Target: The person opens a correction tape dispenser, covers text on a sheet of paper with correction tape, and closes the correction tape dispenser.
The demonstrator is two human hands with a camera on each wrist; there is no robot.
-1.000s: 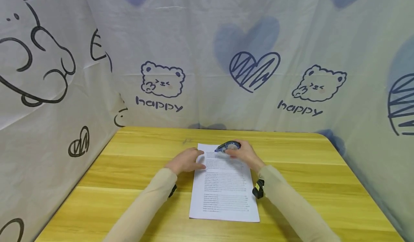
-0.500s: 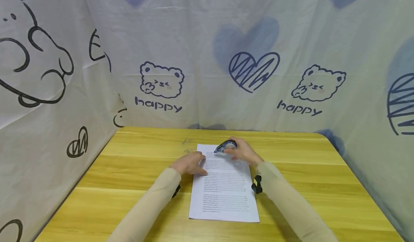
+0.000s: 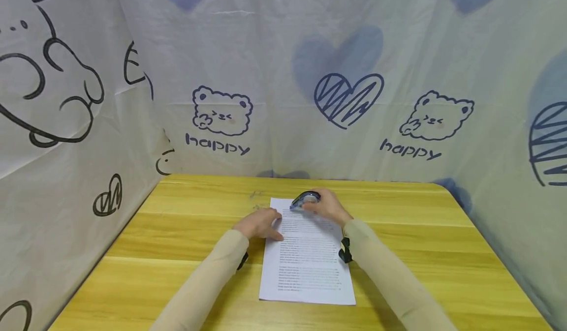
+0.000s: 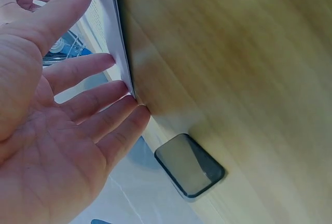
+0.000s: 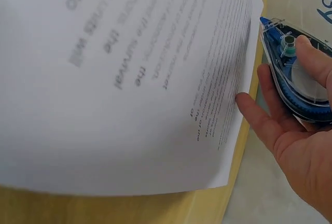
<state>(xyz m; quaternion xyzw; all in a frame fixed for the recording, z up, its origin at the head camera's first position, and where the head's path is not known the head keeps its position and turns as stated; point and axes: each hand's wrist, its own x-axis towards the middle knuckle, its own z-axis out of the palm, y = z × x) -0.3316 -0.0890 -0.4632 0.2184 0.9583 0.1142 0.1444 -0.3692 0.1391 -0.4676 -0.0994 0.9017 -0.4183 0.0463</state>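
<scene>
Correction tape (image 5: pixel 307 90) — in the right grip (image 3: pixel 329 207), tip (image 5: pixel 266 22) beyond the thumb (image 5: pixel 314 60).

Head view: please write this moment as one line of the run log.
left hand: touches left edge of paper | right hand: holds correction tape over paper's top part | paper: on wooden table

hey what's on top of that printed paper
Over the printed paper, the right hand holds a correction tape; the left hand touches the paper's left edge. The paper directly behind the hands is covered.
</scene>
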